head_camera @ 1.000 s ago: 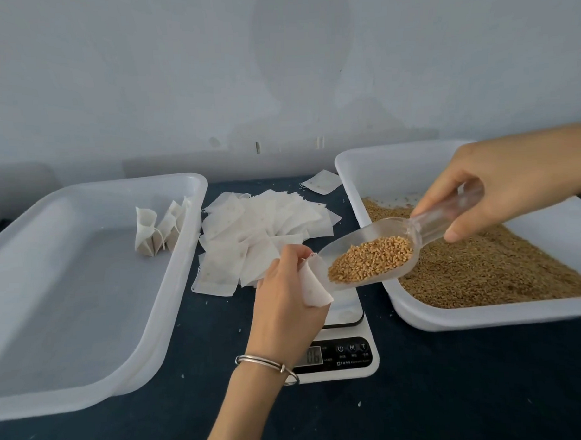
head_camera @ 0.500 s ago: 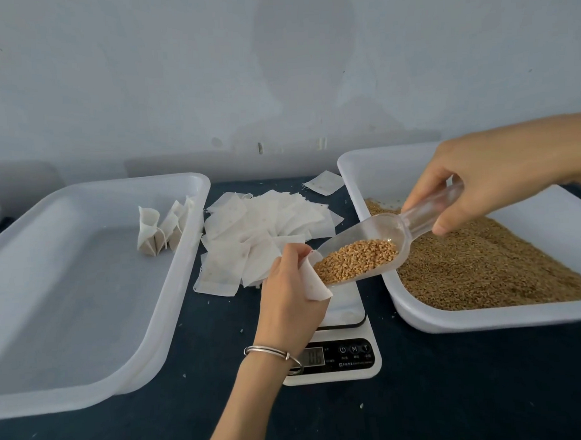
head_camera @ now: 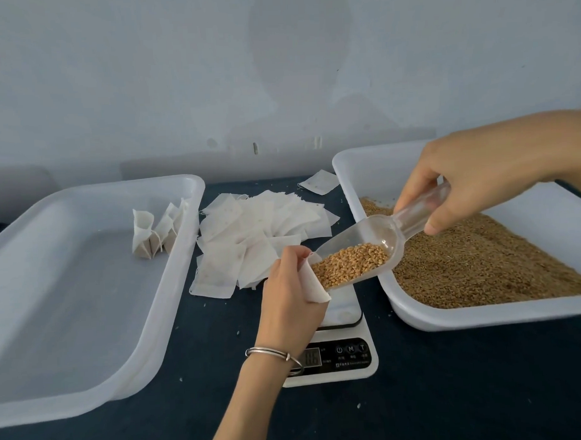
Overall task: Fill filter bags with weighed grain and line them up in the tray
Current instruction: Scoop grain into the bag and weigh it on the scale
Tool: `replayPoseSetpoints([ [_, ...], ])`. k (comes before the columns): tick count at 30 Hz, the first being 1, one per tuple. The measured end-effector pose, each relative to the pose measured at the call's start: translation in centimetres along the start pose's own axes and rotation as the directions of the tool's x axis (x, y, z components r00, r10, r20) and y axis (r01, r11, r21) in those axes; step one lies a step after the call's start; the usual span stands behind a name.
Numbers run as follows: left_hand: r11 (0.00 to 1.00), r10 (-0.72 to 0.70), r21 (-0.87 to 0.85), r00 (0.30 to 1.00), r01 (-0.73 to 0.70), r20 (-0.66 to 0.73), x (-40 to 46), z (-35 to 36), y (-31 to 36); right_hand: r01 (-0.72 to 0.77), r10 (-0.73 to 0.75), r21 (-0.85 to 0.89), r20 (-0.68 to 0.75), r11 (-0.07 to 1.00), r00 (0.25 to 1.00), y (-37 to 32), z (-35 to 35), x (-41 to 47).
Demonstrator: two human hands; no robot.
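**K:** Two hands busy. Left hand [head_camera: 290, 294] pinches an open filter bag [head_camera: 313, 281] above the scale [head_camera: 336, 346], thumb and fingers curled on the paper. Right hand [head_camera: 472, 177] grips the handle of the clear scoop [head_camera: 366, 250], its mouth at the bag's opening. Grain load [head_camera: 350, 264] sits in the scoop bowl.

**M:** What's around the grip?

**K:** Left of the bag hand: loose pile of empty bags [head_camera: 260, 230] on the dark cloth [head_camera: 453, 388], one stray bag [head_camera: 319, 182] behind it near the wall. Further left, white tray [head_camera: 173, 289] with a few filled bags [head_camera: 158, 232] standing against its far right wall. Under and right of the scoop hand: grain tray [head_camera: 417, 317], bulk grain [head_camera: 488, 265] inside. Bracelet [head_camera: 274, 353] on the left wrist.

**M:** Anything blocking?

**K:** Left wrist covers part of the scale display, digits unreadable. Bag and scoop hide most of the weighing plate. Scoop crosses over the grain tray's near-left rim.

**M:** Delta versus a second ago?

**K:** Scoop is tipped steeper, handle higher, mouth lower. Grain has slid forward toward the bag. Right hand has shifted up and left along with it. Left hand and bag roughly hold position. Trays, pile, filled bags unchanged. Can't tell if any grain is in the bag yet.
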State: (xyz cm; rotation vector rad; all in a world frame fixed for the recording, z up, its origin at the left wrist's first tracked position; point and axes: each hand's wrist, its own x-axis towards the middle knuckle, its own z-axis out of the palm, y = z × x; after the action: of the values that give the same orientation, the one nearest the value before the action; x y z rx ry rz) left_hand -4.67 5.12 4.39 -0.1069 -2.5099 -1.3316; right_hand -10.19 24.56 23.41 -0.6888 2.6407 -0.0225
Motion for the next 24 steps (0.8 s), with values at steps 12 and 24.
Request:
replayPoseSetpoints([
  [12, 1.0, -0.009, -0.008, 1.0, 0.01, 0.011, -0.1, 0.3, -0.4, -0.027, 0.028, -0.176, 0.003, 0.984, 1.0, -1.3, 0.0, -0.4],
  [24, 1.0, -0.004, -0.02, 1.0, 0.005, 0.012, -0.2, 0.1, -0.2, -0.028, 0.026, -0.115, -0.023, 0.993, 0.999, -1.0, 0.3, -0.3],
])
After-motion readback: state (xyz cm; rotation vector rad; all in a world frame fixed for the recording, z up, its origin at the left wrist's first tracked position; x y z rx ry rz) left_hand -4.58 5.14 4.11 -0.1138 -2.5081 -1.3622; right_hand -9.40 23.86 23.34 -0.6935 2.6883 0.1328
